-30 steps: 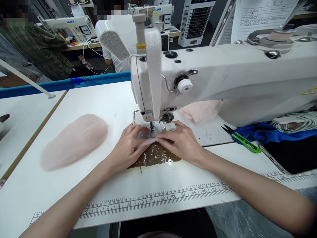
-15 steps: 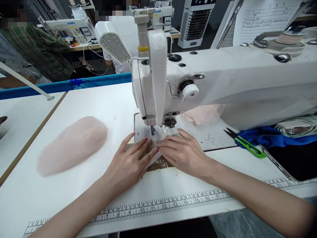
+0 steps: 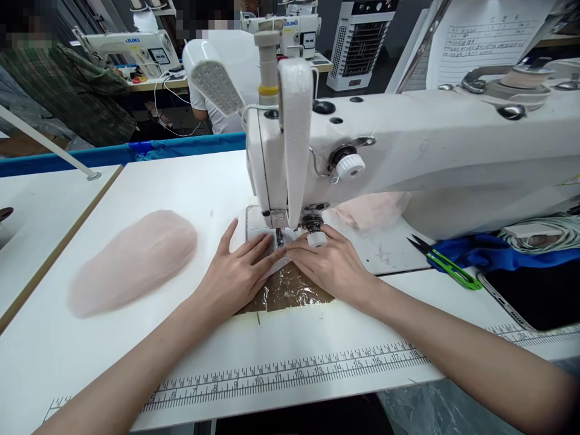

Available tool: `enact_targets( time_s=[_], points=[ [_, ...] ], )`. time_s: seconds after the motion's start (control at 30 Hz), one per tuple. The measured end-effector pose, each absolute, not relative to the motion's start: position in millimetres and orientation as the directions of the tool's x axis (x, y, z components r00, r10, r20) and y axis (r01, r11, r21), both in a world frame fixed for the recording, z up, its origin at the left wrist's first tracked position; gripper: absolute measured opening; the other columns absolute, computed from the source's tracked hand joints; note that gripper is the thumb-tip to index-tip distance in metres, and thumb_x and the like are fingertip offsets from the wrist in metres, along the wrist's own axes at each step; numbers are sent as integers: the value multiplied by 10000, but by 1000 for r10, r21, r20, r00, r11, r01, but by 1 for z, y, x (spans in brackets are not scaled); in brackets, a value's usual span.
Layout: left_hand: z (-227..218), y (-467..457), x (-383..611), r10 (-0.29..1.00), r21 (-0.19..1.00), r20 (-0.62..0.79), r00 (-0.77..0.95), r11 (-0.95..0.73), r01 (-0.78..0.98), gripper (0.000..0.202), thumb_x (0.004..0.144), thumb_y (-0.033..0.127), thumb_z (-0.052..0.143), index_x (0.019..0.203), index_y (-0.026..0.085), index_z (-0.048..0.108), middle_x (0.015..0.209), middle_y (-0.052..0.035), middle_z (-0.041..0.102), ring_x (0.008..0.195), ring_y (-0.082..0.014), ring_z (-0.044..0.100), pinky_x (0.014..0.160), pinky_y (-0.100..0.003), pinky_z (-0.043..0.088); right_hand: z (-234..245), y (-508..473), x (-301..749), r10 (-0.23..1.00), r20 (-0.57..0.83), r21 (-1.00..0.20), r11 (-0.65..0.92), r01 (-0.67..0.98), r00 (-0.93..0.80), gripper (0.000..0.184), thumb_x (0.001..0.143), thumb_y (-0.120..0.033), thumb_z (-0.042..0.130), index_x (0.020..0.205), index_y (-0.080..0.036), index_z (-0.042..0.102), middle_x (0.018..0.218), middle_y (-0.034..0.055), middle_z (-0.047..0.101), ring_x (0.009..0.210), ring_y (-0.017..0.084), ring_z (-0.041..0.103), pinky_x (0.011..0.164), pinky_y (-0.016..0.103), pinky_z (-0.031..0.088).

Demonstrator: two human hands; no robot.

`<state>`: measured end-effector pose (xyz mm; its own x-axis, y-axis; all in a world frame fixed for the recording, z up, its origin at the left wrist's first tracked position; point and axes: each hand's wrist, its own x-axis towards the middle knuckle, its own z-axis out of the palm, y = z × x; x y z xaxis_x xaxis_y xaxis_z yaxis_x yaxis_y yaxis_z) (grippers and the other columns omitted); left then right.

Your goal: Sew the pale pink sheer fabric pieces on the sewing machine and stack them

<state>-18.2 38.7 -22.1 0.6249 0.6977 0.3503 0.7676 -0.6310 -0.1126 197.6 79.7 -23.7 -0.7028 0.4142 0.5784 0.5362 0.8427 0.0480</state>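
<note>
My left hand point(image 3: 235, 272) lies flat, fingers spread, on a small pale fabric piece point(image 3: 275, 264) at the needle point(image 3: 279, 237) of a white sewing machine point(image 3: 408, 151). My right hand point(image 3: 333, 266) rests flat on the same piece from the right, fingertips almost meeting the left ones just below the presser foot. A brown taped patch point(image 3: 290, 293) on the table shows between my wrists. Most of the fabric piece is hidden under my fingers.
A stack of sheer pink fabric point(image 3: 133, 260) lies to the left on the white table point(image 3: 181, 181). More pink fabric point(image 3: 371, 208) sits behind the machine arm. Green thread snips point(image 3: 446, 266), blue cloth point(image 3: 489, 251) and a phone point(image 3: 530, 293) lie right. A printed ruler point(image 3: 290, 374) runs along the front edge. Other people work behind.
Both hands have slid forward towards the needle with the fabric piece, uncovering more of the brown patch. The view has shifted slightly.
</note>
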Motion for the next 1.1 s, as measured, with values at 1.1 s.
enact_targets(
  time_s=[1.1],
  points=[
    [-17, 35, -15, 667, -53, 403, 627, -667, 743, 326, 964, 166, 426, 1233, 210, 603, 1170, -74, 689, 1119, -214, 636, 1163, -575, 177, -25, 79, 200, 389, 540, 184, 811, 555, -747, 246, 886, -57, 503, 854, -180, 714, 847, 8, 749, 692, 146, 627, 892, 352, 442]
  ],
)
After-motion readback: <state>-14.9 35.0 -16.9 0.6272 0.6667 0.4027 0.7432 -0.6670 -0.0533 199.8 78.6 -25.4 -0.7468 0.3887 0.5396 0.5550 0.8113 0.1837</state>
